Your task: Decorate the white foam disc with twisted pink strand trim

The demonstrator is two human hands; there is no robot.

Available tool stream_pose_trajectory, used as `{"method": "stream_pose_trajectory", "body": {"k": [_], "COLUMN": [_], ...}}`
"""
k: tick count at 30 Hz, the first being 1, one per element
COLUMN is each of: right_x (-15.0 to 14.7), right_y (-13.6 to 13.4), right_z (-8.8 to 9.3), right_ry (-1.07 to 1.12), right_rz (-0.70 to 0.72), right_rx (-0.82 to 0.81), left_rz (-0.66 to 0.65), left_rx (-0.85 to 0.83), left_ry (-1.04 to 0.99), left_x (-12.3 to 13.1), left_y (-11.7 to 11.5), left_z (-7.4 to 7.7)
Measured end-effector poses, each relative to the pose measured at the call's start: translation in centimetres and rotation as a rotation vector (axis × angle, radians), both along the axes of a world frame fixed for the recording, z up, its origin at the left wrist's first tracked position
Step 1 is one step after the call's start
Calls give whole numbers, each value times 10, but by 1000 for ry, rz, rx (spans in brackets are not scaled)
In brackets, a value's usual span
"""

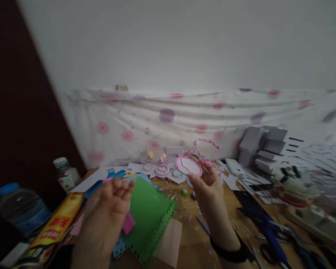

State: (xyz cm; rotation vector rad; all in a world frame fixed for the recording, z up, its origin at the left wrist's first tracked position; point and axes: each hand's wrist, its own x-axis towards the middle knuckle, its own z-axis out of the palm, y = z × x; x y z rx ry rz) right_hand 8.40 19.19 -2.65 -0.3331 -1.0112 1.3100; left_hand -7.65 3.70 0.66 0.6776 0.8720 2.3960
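Note:
My right hand (210, 183) grips the edge of a white paper disc (189, 165) rimmed with pink twisted cord, thumb in front and fingers behind. A pink cord stem (207, 141) twists up and bends over behind the disc. My left hand (109, 205) is raised over the left part of the table, its fingers loosely bent and a little blurred, with nothing visible in it. Green felt sheets (147, 213) with a scalloped edge lie under and beside it. Behind the held disc stand small white-based cord pieces (162, 170), one topped with a pinkish flower shape.
A blue-capped bottle (22, 209), a white-capped bottle (65, 175) and a yellow tube (56, 224) line the left. A blue glue gun (271, 235) and scissors (305, 246) lie right, near a white phone-like device (234, 167). Paper scraps litter the wooden table (190, 243).

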Motion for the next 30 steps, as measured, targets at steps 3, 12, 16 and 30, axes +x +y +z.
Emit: {"method": "stream_pose_trajectory", "body": {"k": [3, 12, 16, 30], "right_x": [-1, 33, 64, 154], "right_y": [-7, -36, -66, -136], "right_z": [2, -37, -123, -121], "right_ry": [-34, -412, -622, -1171], "right_rz": [68, 78, -49, -899], "right_rx": [29, 53, -49, 314], "left_rz": [-246, -449, -479, -485], "left_rx": [0, -61, -130, -271], "left_ry": [-198, -201, -226, 112], "left_x": [15, 36, 43, 73], "left_y": [14, 3, -2, -17], "left_z": [3, 6, 9, -9]}}
